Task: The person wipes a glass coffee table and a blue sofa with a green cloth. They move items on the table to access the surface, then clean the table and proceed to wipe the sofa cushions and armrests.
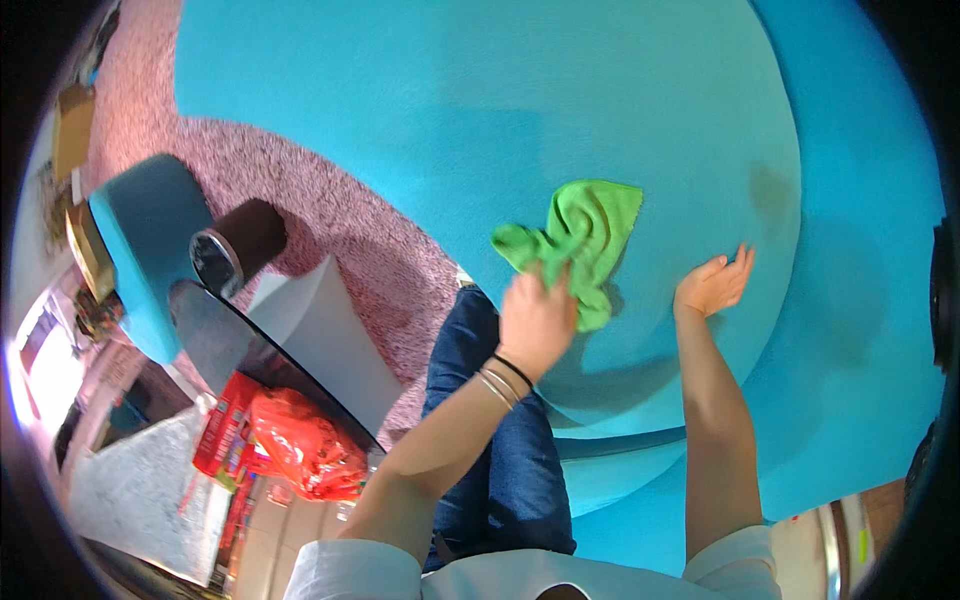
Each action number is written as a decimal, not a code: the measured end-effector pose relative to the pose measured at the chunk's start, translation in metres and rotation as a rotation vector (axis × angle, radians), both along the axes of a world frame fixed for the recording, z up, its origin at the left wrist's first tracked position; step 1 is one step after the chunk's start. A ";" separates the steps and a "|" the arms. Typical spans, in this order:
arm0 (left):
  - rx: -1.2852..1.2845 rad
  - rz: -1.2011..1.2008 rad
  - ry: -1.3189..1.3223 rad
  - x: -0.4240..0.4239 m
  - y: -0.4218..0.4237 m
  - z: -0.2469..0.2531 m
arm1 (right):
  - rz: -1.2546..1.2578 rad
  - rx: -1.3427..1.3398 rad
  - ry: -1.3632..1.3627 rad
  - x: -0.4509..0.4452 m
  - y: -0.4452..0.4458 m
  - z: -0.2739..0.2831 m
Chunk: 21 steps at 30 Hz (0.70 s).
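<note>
My left hand (536, 319), with a dark band and light bangles at its wrist, is closed on the lower part of a green cloth (600, 217). The cloth lies bunched and folded on the turquoise upholstered seat (420, 165), its upper corner spread out. To the right, my right hand (716, 281) is at the seat's surface with its palm partly turned up and nothing in it. Whether it presses on the fabric I cannot tell. Shadows of both arms fall over the seat.
A blue upholstered back (847, 300) curves along the right. On the pink carpet (352, 225) at left are a dark bin (251, 236) and a teal padded stool (150, 217). A glossy dark tabletop (217, 330) on a white base (330, 337) holds a red plastic bag (307, 442).
</note>
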<state>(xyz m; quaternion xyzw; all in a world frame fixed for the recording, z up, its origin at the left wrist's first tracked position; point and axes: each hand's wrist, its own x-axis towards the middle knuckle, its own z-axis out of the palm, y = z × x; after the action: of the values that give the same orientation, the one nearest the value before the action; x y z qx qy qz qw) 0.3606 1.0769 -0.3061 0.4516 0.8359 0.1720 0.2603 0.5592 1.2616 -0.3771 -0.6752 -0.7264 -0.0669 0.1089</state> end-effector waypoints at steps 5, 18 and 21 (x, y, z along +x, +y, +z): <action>-0.020 0.405 0.289 -0.152 0.012 -0.021 | -0.076 -0.153 0.126 0.001 0.013 0.022; 0.143 0.273 -0.081 -0.077 -0.010 0.009 | 0.629 -0.126 0.282 -0.394 0.027 0.021; 0.118 0.337 -0.230 -0.029 -0.036 0.031 | 0.801 0.023 0.146 -0.421 0.006 0.013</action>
<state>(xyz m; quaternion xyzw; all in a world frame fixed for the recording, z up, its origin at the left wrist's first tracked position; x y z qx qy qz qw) 0.3312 1.0410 -0.2755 0.2974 0.8529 0.3119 0.2946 0.1382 1.2679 -0.3645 -0.3408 -0.9215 0.0210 0.1852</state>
